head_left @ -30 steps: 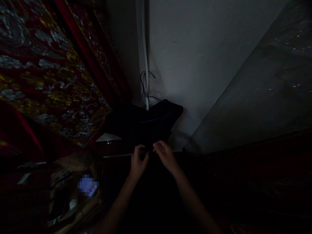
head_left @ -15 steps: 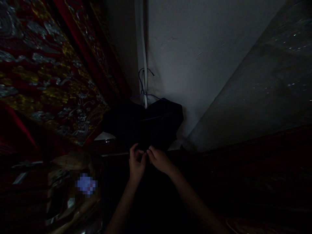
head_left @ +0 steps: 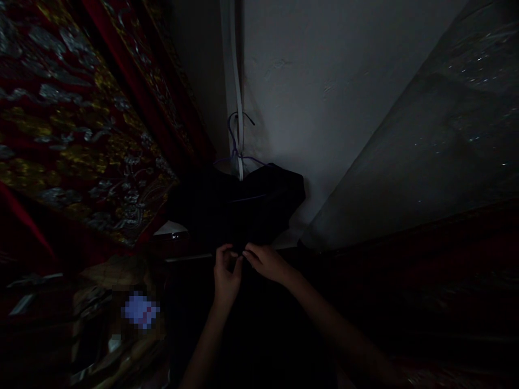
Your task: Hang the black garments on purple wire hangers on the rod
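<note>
A black garment [head_left: 279,189] hangs on a thin purple hanger [head_left: 253,159] against the wall. At its front, my left hand [head_left: 227,273] has thumb and fingers curled into a pinch on the dark cloth. Close beside it on the right, my right hand [head_left: 263,259] pinches the same garment, fingertips nearly touching the left thumb. Whether a button or another small fastening sits between the fingertips is too dark to make out. Below the hands, the lower part of the garment merges into blackness.
A white cable [head_left: 238,81] runs down the grey wall [head_left: 300,81] behind the hanger. Red cloth with gold and silver embroidery [head_left: 97,129] hangs at the left. A shiny translucent sheet [head_left: 438,140] covers the right side. Blurred items, one pixelated [head_left: 141,310], lie at lower left.
Both hands stay at the same spot on the garment, with the fingers shifting slightly. The view has moved a little, so the surroundings sit slightly further left.
</note>
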`<state>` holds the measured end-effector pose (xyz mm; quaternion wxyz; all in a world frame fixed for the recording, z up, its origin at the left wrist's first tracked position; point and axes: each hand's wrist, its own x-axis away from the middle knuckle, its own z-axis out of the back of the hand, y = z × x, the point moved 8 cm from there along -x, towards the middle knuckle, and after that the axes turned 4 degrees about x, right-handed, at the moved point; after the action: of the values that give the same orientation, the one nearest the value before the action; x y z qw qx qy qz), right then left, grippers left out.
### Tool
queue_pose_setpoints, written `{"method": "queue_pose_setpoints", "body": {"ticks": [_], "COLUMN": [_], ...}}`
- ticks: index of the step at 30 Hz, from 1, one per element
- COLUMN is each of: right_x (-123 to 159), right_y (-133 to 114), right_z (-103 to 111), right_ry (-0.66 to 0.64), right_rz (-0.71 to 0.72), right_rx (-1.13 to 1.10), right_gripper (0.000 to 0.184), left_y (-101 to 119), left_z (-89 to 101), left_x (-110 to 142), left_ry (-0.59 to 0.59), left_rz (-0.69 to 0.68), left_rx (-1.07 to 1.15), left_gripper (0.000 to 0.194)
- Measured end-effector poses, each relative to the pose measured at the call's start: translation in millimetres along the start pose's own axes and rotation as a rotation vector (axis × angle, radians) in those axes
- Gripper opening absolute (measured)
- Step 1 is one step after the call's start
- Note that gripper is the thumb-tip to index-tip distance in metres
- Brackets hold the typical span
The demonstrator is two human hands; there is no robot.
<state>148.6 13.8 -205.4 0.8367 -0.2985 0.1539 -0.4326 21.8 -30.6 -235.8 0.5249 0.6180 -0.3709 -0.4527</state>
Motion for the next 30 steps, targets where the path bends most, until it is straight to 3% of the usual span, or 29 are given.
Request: {"method": "queue_pose_setpoints", "body": {"ticks": [5, 8, 11, 17, 19, 22, 25, 28, 30], "right_x": [-6, -17, -32, -66, -71, -67, -55, -46, -43], "right_y": [-1, -9, -30, -82, -88, -88, -80, -70, -66], "right_z": [9, 25, 65, 177, 197, 205, 201, 188, 177], "right_ry": [-0.024, -0.044, -0.002, 0.286, 0.375, 0.517, 0.659, 0.686, 0.659], "right_rz": [0.124, 0.235, 0.345, 0.424, 0.398, 0.352, 0.29, 0.196, 0.139], "right_rx": [0.089, 0.199, 0.325, 0.461, 0.416, 0.215, -0.088, -0.413, -0.594], "right_gripper": [0.012, 0.011, 0.013, 0.019, 0.017, 0.016, 0.016, 0.015, 0.016], "left_y": [3, 7, 9, 3, 2, 12, 53, 131, 178], "left_z": [-0.2, -0.5, -1.3, -9.9, -14.1, -19.2, -21.3, -18.7, -23.0], "left_x": [-1, -4, -4, 5, 8, 5, -16, -53, -76], "left_ry": [-0.051, -0.078, -0.091, -0.132, -0.188, -0.306, -0.357, -0.215, -0.142], "left_rz": [-0.017, -0.032, -0.051, -0.026, -0.024, -0.036, -0.158, -0.476, -0.658], "left_rx": [-0.073, -0.138, -0.207, -0.271, -0.3, -0.368, -0.409, -0.402, -0.422], "left_gripper": [0.034, 0.031, 0.028, 0.019, 0.017, 0.02, 0.034, 0.044, 0.042]}}
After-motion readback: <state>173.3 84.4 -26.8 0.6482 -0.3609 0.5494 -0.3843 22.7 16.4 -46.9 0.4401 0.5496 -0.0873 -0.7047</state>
